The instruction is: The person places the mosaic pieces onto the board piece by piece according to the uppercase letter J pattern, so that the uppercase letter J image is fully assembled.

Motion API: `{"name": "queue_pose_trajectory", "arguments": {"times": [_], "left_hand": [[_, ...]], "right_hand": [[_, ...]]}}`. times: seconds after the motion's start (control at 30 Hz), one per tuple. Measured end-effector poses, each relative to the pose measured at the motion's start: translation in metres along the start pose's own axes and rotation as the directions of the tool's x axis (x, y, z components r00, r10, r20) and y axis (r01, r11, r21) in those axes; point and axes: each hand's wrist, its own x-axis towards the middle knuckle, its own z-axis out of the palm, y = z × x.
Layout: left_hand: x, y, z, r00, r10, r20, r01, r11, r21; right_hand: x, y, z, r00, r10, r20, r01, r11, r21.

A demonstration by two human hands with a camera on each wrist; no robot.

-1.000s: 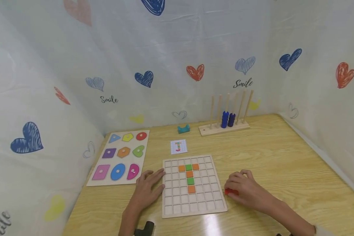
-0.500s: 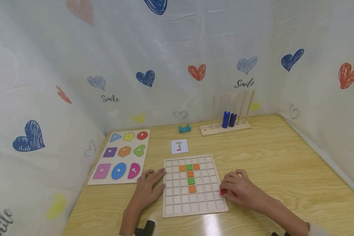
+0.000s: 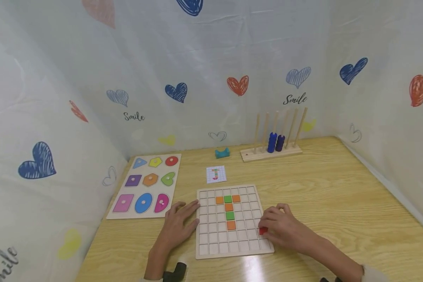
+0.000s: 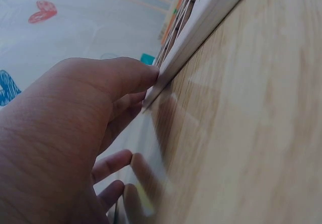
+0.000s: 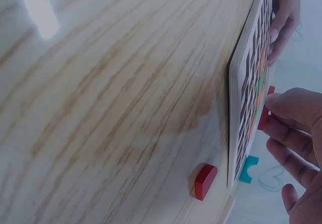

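Observation:
The wooden grid board (image 3: 215,248) lies on the table with orange tiles (image 3: 230,225) and green tiles (image 3: 230,216) set in a T shape. My left hand (image 3: 178,225) rests at its left edge, fingertips and thumb touching the rim. My right hand (image 3: 285,229) pinches a red block (image 3: 263,230) between thumb and fingers, just over the board's right edge. A second red block (image 5: 205,181) with a curved side lies on the table beside the board in the right wrist view; my right hand hides it in the head view.
Behind the board lies a pattern card (image 3: 216,174), with a teal holder (image 3: 222,153) farther back. A shape puzzle board (image 3: 112,215) is on the left. At the back right stands a peg abacus (image 3: 271,155) with blue beads. Curtain walls (image 3: 204,47) surround the table.
My right hand has picked the red block up off the table and carried it left to the board's right edge. The left hand stays at the board's left side.

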Motion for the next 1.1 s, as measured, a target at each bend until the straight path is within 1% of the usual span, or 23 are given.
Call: {"name": "queue_pose_trajectory", "arguments": {"times": [0.17,0.37,0.53,0.73,1.1], "left_hand": [[0.0,-0.001,0.0,1.0,-0.005,0.012,0.005,1.0,0.014],[0.0,-0.001,-0.001,1.0,-0.008,0.019,0.008,1.0,0.01],[0.0,-0.001,0.0,1.0,-0.013,0.028,0.013,1.0,0.015],[0.001,-0.001,0.0,1.0,-0.006,0.025,0.006,1.0,0.006],[0.0,0.0,-0.001,1.0,-0.013,0.024,0.013,1.0,0.006]], "right_hand": [[0.004,-0.003,0.002,1.0,-0.001,0.029,0.002,1.0,-0.01],[0.008,-0.005,0.005,0.999,-0.008,0.051,0.009,1.0,-0.007],[0.012,-0.007,0.006,0.998,-0.01,0.06,0.01,1.0,0.009],[0.015,-0.008,0.006,0.998,-0.002,0.069,-0.002,0.998,0.058],[0.02,-0.009,0.008,0.999,-0.026,0.036,0.022,0.994,0.109]]}}
